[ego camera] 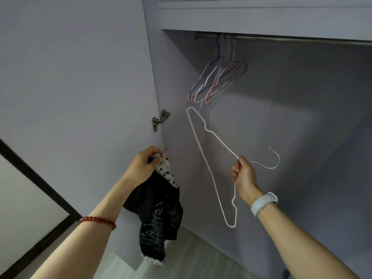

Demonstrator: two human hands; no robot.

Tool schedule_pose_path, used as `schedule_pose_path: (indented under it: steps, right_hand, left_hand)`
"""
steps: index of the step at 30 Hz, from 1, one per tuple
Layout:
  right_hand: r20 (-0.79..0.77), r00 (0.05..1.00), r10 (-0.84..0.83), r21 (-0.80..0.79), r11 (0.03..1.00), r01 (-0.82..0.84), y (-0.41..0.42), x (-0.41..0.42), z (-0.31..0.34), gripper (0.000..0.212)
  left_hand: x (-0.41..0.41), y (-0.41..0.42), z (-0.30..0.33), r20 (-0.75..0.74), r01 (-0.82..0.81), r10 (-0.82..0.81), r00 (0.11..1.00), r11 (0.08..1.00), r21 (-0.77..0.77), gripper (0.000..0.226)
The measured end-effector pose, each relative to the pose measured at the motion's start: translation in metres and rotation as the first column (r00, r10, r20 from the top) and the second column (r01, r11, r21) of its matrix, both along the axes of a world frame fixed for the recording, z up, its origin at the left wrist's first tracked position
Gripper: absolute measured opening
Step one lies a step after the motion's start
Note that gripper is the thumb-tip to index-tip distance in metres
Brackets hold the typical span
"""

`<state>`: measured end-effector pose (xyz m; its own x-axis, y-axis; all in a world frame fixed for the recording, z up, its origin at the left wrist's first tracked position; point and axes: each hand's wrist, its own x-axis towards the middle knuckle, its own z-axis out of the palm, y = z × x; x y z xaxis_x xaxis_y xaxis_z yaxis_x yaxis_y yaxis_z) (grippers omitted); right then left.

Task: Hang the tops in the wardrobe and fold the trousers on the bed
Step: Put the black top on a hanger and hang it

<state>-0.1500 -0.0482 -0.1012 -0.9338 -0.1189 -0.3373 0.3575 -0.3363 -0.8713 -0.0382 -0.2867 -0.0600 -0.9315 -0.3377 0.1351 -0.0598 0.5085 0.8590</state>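
With the left hand [144, 167] pinching the small black top with star-print white trim [161, 214] by its collar, near left, and the right hand [242, 174] gripping the thin white wire hanger [213, 137] at its neck, the dangling top may snag or slip off the tilted hanger.

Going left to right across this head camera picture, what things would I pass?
Red bead bracelet → left hand gripping a dark top → white wire hanger → right hand holding it → white wristband.
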Motion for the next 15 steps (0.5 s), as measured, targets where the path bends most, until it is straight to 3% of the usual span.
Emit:
schedule_pose_path:
  steps: [5,11,15]
  right_hand:
    - [-0.110,0.989,-0.104,-0.114,0.989,0.091,-0.026,-0.005,0.020,0.036]
    - [-0.126,0.991,-0.034,-0.334,0.942,-0.011,-0.059,-0.006,0.055,0.029]
    - [-0.157,0.988,0.006,-0.431,0.899,-0.074,-0.077,-0.005,0.077,0.043]
  left_hand:
    - [0.005,-0.005,0.009,0.034,0.132,-0.130,0.991,0.986,-0.097,0.025]
    - [0.009,-0.018,0.022,0.045,0.134,-0.129,0.991,0.982,-0.132,0.028]
    - [0.008,-0.030,0.028,0.092,0.136,-0.121,0.988,0.974,-0.181,0.027]
